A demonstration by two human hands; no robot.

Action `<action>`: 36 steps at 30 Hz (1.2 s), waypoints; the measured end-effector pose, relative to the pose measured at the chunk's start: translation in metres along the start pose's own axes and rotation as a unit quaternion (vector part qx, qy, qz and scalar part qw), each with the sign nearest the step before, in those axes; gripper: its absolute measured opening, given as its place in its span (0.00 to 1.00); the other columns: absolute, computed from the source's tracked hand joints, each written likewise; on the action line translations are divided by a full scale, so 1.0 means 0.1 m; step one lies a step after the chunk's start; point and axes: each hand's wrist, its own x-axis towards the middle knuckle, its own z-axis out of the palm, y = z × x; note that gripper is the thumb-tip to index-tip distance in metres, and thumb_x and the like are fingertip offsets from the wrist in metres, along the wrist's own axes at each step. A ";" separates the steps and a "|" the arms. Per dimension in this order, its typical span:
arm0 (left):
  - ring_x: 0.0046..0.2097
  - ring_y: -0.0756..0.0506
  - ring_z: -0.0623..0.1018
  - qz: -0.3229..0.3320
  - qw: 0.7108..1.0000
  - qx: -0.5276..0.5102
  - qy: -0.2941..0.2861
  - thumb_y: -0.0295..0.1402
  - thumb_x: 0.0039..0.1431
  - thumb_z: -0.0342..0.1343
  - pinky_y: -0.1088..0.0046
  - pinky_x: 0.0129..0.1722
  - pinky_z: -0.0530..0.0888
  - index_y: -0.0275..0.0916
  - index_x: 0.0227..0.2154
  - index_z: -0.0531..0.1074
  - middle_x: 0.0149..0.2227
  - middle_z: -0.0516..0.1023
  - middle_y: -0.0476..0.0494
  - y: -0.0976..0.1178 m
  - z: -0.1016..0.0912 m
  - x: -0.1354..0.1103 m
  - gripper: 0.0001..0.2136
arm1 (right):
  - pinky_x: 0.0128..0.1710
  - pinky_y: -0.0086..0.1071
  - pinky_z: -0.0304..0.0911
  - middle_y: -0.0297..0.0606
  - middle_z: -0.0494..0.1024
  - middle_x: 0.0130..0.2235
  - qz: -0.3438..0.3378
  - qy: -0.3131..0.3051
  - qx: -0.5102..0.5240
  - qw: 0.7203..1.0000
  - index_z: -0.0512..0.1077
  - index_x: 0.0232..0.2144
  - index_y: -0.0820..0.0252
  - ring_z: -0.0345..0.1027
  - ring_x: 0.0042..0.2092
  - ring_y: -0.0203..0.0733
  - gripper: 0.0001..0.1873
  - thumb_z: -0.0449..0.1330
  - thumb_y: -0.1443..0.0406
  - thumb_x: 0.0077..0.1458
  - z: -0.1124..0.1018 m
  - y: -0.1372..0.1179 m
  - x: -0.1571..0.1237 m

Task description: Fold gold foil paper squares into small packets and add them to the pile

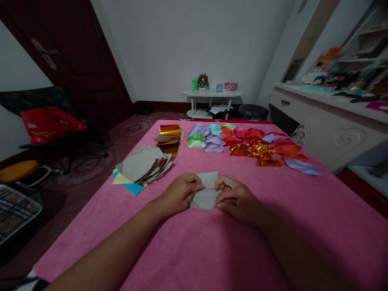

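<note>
A partly folded sheet of pale grey paper [206, 198] lies on the pink-covered table [194, 250] in front of me. My left hand [180, 192] pinches its left edge, with thumb and index finger near the crease across the middle. On the opposite side, my right hand [235, 198] has its fingers curled and closed on the right edge. Left of the hands, a fanned stack of grey paper sheets [141, 163] rests on blue and yellow sheets.
Behind the stack sits a pile of shiny gold paper [169, 130]. Folded lilac [214, 143], green [196, 138], red [253, 133] and gold paper pieces [262, 148] cover the far middle and right. A white dresser [339, 121] stands to the right.
</note>
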 end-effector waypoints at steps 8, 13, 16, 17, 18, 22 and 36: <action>0.46 0.45 0.72 0.005 0.994 -0.092 -0.063 0.14 0.42 0.48 0.70 0.48 0.69 0.37 0.46 0.74 0.45 0.73 0.41 0.00 -0.20 -0.03 0.26 | 0.39 0.32 0.59 0.36 0.73 0.33 0.068 0.046 -0.008 0.997 0.71 0.24 0.59 0.66 0.37 0.39 0.07 0.57 0.70 0.54 0.08 0.02 0.04; 0.46 0.44 0.74 -0.046 0.979 -0.179 -0.082 0.30 0.45 0.64 0.69 0.49 0.69 0.37 0.44 0.75 0.45 0.74 0.41 0.02 -0.28 -0.02 0.19 | 0.30 0.29 0.56 0.32 0.71 0.27 0.162 0.092 -0.010 0.982 0.70 0.25 0.59 0.63 0.30 0.36 0.08 0.55 0.66 0.56 0.14 0.06 0.07; 0.38 0.47 0.75 -0.122 0.970 -0.211 -0.005 0.36 0.53 0.59 0.73 0.39 0.71 0.35 0.34 0.77 0.37 0.77 0.42 0.01 -0.14 0.01 0.10 | 0.29 0.29 0.55 0.32 0.70 0.27 0.171 0.114 -0.009 0.979 0.71 0.26 0.60 0.62 0.29 0.35 0.06 0.57 0.65 0.53 0.15 0.09 0.10; 0.35 0.48 0.75 -0.140 0.967 -0.212 0.014 0.36 0.56 0.56 0.74 0.37 0.70 0.35 0.30 0.77 0.35 0.77 0.42 0.00 -0.09 0.02 0.09 | 0.28 0.29 0.56 0.32 0.71 0.28 0.170 0.120 -0.002 0.978 0.72 0.26 0.60 0.62 0.29 0.35 0.05 0.59 0.65 0.52 0.15 0.10 0.11; 0.34 0.48 0.75 -0.153 0.965 -0.209 0.030 0.35 0.58 0.54 0.75 0.35 0.70 0.34 0.28 0.77 0.33 0.77 0.43 -0.01 -0.05 0.03 0.10 | 0.28 0.28 0.56 0.33 0.71 0.29 0.170 0.129 0.004 0.977 0.72 0.26 0.60 0.62 0.29 0.35 0.04 0.59 0.65 0.51 0.15 0.12 0.12; 0.33 0.48 0.76 -0.185 0.967 -0.165 0.056 0.32 0.56 0.55 0.74 0.35 0.69 0.36 0.27 0.77 0.31 0.78 0.45 -0.03 0.05 0.04 0.08 | 0.30 0.29 0.59 0.37 0.71 0.32 0.178 0.169 -0.004 0.969 0.68 0.19 0.60 0.65 0.32 0.37 0.09 0.61 0.66 0.48 0.16 0.21 0.14; 0.47 0.40 0.72 -0.186 0.967 -0.057 0.162 0.35 0.40 0.70 0.61 0.47 0.71 0.37 0.54 0.62 0.48 0.71 0.36 -0.15 0.15 -0.01 0.37 | 0.25 0.27 0.51 0.27 0.73 0.26 0.319 0.106 -0.144 0.931 0.72 0.36 0.54 0.65 0.27 0.34 0.16 0.66 0.66 0.40 0.19 0.15 0.28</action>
